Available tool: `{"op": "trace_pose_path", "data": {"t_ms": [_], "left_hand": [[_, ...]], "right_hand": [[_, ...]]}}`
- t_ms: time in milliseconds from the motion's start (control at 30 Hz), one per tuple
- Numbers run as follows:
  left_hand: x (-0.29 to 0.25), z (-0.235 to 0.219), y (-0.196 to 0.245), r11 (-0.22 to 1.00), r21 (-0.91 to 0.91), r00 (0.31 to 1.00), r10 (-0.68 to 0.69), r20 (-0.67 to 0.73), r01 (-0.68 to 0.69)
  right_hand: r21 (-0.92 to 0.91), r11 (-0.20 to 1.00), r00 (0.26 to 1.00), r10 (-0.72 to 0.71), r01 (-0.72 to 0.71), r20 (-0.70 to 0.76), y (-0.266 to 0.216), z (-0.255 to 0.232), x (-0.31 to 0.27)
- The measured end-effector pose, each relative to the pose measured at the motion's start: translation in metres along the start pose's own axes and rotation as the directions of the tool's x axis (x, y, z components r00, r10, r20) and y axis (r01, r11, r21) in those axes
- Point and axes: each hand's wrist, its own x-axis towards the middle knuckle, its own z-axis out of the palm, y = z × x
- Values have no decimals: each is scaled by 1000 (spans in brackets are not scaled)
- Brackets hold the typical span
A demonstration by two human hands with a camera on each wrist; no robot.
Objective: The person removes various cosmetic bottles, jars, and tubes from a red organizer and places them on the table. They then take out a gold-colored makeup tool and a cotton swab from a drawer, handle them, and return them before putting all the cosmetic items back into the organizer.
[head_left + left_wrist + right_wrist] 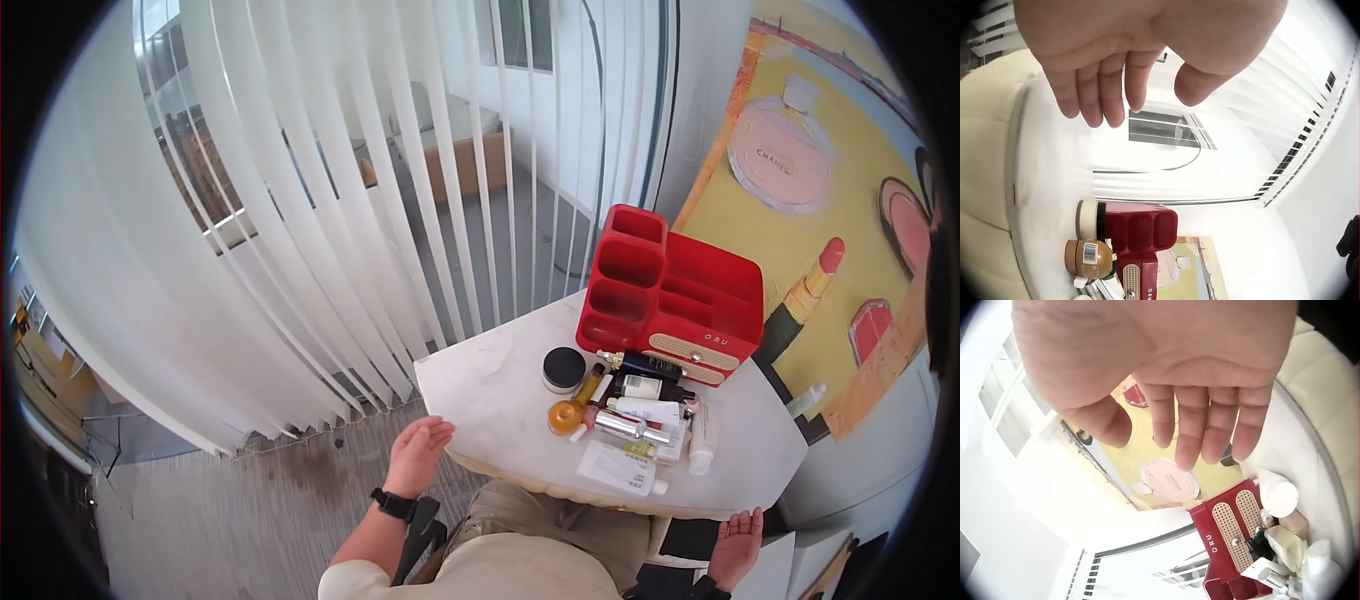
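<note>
My left hand (pixel 417 455) is at the table's left front edge, palm up with relaxed fingers, holding nothing. At the right front edge my right hand (pixel 737 548) lies likewise, its fingers extended and nothing in them. Between them on the white table (pixel 490 375) is a cluster of cosmetics: a black-lidded jar (pixel 564 370), an amber bottle (pixel 566 415), a silver tube (pixel 632 428), a white pouch (pixel 615 468) and a white tube (pixel 702 440). Behind these stands a red organizer (pixel 665 290) with compartments on top and two beige perforated drawer fronts.
White vertical blinds (pixel 340 200) hang behind the table on the left. A painted picture (pixel 800 200) of cosmetics leans at the right, beside the organizer. A small clear tube (pixel 806 400) shows near the table's right edge. The front edge of the table has cream padding (pixel 540 487).
</note>
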Motion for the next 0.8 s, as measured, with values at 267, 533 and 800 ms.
{"op": "trace_pose_path", "data": {"t_ms": [267, 533, 800], "left_hand": [[18, 9, 1, 999, 22, 999, -35, 2, 35], [65, 41, -24, 995, 68, 994, -82, 70, 77], [106, 53, -51, 984, 110, 982, -151, 111, 139]], "right_hand": [[-136, 989, 995, 38, -51, -94, 18, 16, 50], [-176, 984, 990, -19, -6, -138, 35, 21, 88], [-124, 992, 982, 0, -24, -186, 47, 29, 96]]}}
